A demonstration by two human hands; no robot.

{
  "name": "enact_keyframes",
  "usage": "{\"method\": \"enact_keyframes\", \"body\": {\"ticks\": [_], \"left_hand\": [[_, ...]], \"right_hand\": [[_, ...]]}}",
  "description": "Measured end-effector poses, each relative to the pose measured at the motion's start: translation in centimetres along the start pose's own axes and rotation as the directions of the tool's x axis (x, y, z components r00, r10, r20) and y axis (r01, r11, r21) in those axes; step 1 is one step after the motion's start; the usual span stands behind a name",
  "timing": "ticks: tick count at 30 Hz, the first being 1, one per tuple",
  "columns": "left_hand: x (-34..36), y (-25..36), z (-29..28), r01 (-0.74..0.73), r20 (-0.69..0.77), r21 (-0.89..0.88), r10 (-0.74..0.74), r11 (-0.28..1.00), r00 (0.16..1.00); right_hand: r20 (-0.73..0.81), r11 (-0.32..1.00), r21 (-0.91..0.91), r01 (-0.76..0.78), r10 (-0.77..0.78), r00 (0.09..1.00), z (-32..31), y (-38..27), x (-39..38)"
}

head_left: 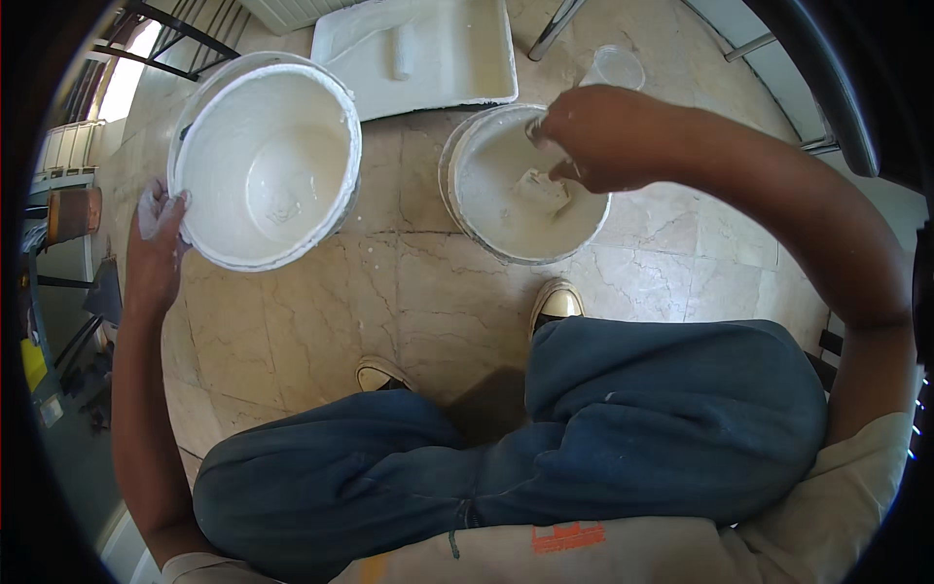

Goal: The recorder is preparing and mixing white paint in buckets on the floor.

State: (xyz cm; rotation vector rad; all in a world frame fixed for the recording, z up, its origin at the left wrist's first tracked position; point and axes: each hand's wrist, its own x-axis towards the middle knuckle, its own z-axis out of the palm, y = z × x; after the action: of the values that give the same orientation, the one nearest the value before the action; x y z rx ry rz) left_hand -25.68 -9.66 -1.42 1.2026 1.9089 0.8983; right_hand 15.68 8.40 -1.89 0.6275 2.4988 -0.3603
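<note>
Clasping a white-coated bucket [216, 165], the left hand [161, 226] is apart from the right hand [611, 138], whose hold is unclear, over a second bucket [479, 161] of pale matter [516, 219]. The first hides the near-left corner of a tray [467, 58] bearing a white cylinder [402, 53].

Brown-veined beige floor tiles [321, 336] spread below; a shiny metal leg [556, 29] and a black metal frame [185, 29] stand beyond.

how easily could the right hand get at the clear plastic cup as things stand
Probably yes: the right hand is over the right-side bucket, with the clear plastic cup just beyond it and nothing visible blocking the way. Whether it already holds something is unclear.
</note>
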Motion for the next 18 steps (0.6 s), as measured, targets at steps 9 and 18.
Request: {"method": "enact_keyframes", "body": {"ticks": [9, 18], "left_hand": [[1.5, -8.4, 5.4, 0.275, -0.038, -0.198, -0.287, 0.941, 0.957], [0.7, -7.8, 9.3, 0.373, 0.114, -0.369, -0.356, 0.851, 0.927]], "right_hand": [[0.050, 0.970, -0.218, 0.110, -0.102, 0.994, 8.0, -0.1, 3.8], [0.070, 0.947, -0.297, 0.125, -0.109, 0.992, 7.8, -2.4, 3.3]]}}
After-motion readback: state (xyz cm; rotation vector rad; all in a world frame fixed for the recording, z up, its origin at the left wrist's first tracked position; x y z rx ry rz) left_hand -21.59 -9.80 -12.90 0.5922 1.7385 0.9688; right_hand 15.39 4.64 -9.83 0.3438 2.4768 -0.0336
